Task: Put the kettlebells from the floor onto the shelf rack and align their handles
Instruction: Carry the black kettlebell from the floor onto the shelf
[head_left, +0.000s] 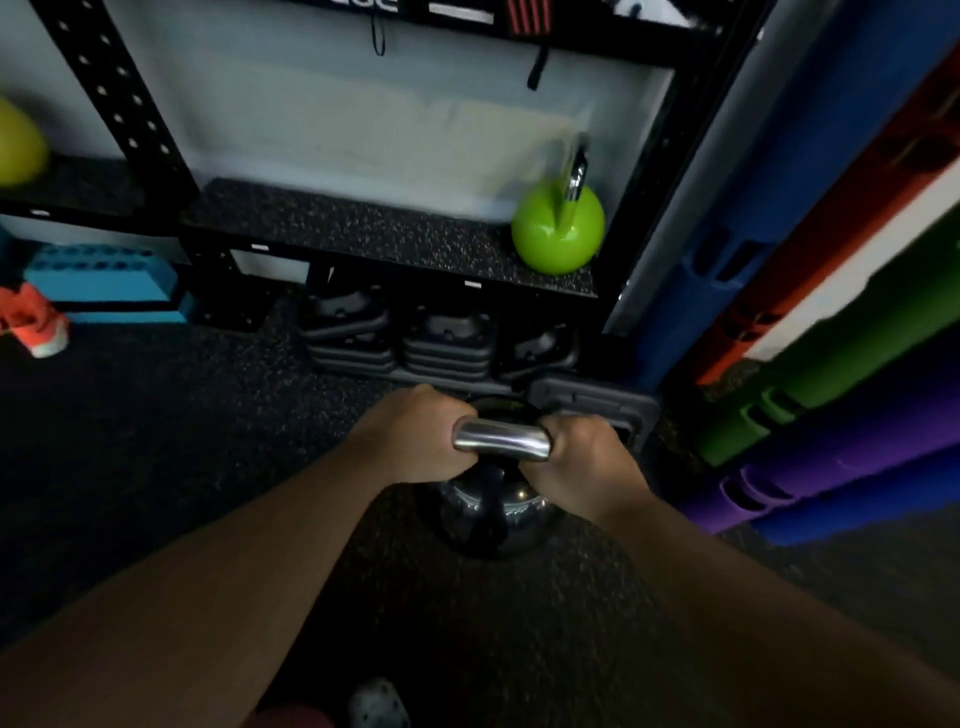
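Hands, left (415, 434) and right (582, 457), grip black kettlebell (493, 514); green kettlebell (558, 228) occupies shelf (363, 228)

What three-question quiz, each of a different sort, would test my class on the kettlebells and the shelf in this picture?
1. True or false: both hands grip the handle of the dark kettlebell.
2. Where does the green kettlebell stand on the shelf? A) right end B) left end C) middle
3. Fill in: the kettlebell handle between the hands is shiny ____.

Key
1. True: the left hand and the right hand each hold one end.
2. A
3. metal
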